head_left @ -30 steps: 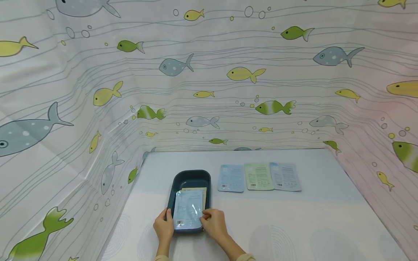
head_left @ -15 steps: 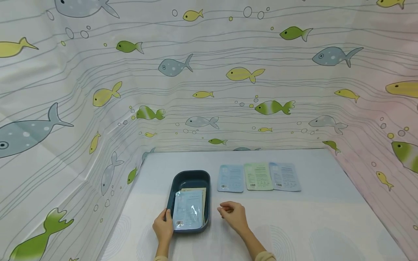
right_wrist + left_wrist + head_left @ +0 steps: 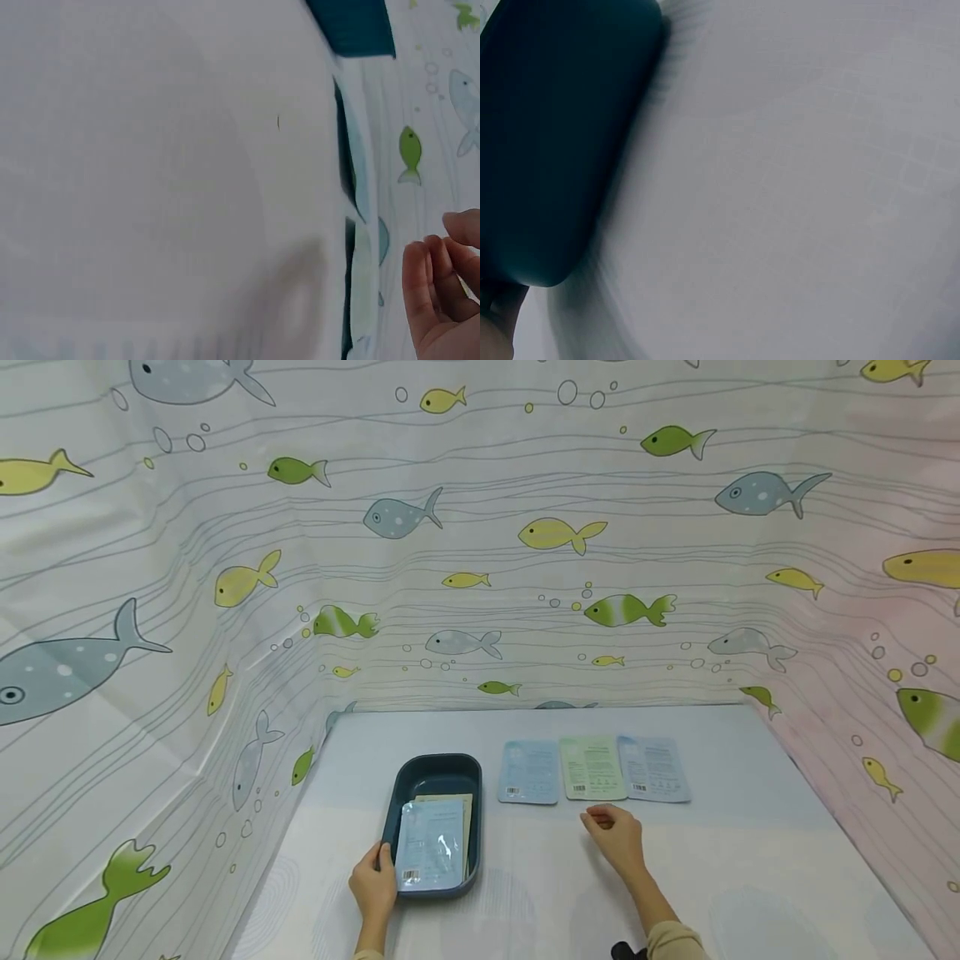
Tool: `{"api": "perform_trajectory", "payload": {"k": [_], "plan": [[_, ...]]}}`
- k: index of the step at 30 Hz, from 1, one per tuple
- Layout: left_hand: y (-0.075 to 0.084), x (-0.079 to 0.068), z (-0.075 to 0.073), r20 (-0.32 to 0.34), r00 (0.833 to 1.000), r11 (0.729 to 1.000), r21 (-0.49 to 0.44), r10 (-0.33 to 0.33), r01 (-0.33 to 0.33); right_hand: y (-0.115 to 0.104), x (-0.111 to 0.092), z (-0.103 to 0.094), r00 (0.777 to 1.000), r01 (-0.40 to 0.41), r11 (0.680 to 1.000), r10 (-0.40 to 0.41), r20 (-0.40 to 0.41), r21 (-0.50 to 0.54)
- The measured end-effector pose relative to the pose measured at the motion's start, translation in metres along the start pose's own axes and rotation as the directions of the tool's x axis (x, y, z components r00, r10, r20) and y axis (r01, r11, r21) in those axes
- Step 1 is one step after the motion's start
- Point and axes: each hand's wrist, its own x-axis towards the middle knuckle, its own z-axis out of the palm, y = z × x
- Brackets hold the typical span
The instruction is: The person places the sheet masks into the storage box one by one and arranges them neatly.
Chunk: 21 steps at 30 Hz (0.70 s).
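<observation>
My left hand (image 3: 372, 883) grips the near left rim of a dark blue plastic bin (image 3: 393, 814), thumb over the edge. In the left wrist view the bin's outer side (image 3: 555, 135) shows above a bit of that hand (image 3: 496, 330). Inside the bin a shiny light blue sachet (image 3: 431, 845) lies over a cream sachet (image 3: 467, 806), mostly hidden. My right hand (image 3: 618, 839) hovers with loosely bent fingers and holds nothing. Just beyond it lie a green sachet (image 3: 592, 768) and a blue-lilac sachet (image 3: 654, 768) in a row with a light blue sachet (image 3: 528, 772).
A white table (image 3: 540, 877) with faint ring patterns bears everything. Fish-printed sheeting (image 3: 555, 577) walls in the back and both sides. A small black object (image 3: 626, 951) shows by the right sleeve at the lower frame edge.
My right hand has left the light blue sachet in the bin and moved right, to just before the green sachet. My left hand has stayed on the bin.
</observation>
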Motion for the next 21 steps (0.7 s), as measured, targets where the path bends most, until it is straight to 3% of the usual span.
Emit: {"api": "perform_trajectory", "payload": {"k": [9, 21], "plan": [[-0.002, -0.001, 0.000, -0.022, 1.000, 1.000, 0.003, 0.021, -0.021, 0.022, 0.015, -0.038, 0.997, 0.023, 0.996, -0.029, -0.073, -0.090], [-0.001, 0.000, 0.001, -0.017, 1.000, 1.000, -0.002, 0.019, -0.019, 0.035, 0.025, -0.066, 0.980, 0.061, 0.989, -0.085, -0.179, -0.136]]}}
